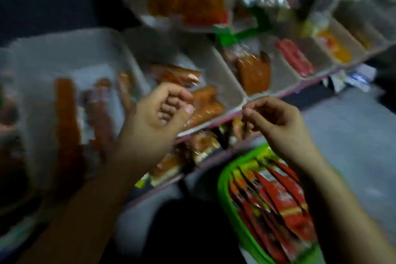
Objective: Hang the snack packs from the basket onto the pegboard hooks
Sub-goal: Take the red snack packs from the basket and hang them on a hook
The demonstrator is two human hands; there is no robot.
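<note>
Hands curled, empty: left hand [158, 113], right hand [276, 120] over tray edge [214, 123]; basket [227, 195] below.

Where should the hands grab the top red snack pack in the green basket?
Judging from this blurry view: pinch the upper end of the top red snack pack, coming from above. The packs lie flat and overlapped inside the green basket, so only the upper faces and ends are free. Neither the left hand nor the right hand visibly holds anything.
</note>
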